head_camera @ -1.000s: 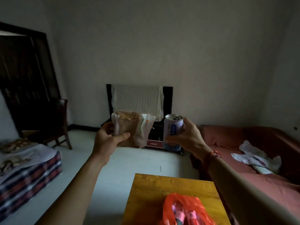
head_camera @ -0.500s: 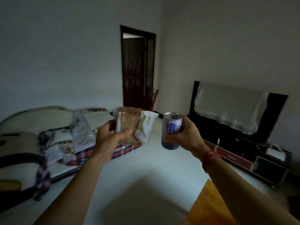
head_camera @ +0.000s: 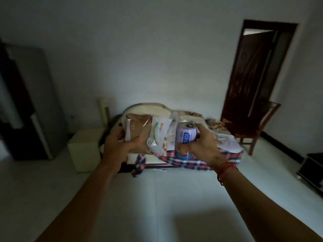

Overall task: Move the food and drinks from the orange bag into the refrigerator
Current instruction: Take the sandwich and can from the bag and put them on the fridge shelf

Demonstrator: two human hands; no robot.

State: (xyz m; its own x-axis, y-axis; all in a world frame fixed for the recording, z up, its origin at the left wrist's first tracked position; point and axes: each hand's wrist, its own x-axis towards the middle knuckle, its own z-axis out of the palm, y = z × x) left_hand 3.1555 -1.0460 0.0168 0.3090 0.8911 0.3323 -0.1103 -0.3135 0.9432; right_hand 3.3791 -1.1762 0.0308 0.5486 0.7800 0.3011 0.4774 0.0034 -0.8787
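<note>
My left hand (head_camera: 118, 147) grips a clear packet of brown bread (head_camera: 145, 135) with a white and green label, held up at chest height. Just to its right, my right hand (head_camera: 203, 145) holds an upright pale purple drink can (head_camera: 186, 137) with blue lettering. The grey refrigerator (head_camera: 36, 102) stands tall at the far left against the wall, its doors closed as far as I can tell. The orange bag is out of view.
A bed (head_camera: 192, 154) with a checked blanket and loose clothes lies straight ahead. A cream cube stool (head_camera: 83, 147) sits between it and the refrigerator. A wooden chair (head_camera: 257, 126) and a dark door (head_camera: 257, 70) are at the right. A black low cabinet (head_camera: 312, 170) is at the right edge.
The view has swung far to the left: table, orange bag and sofa left the frame, the bed moved to the centre and the refrigerator appeared. Both hands keep holding the bread and the can.
</note>
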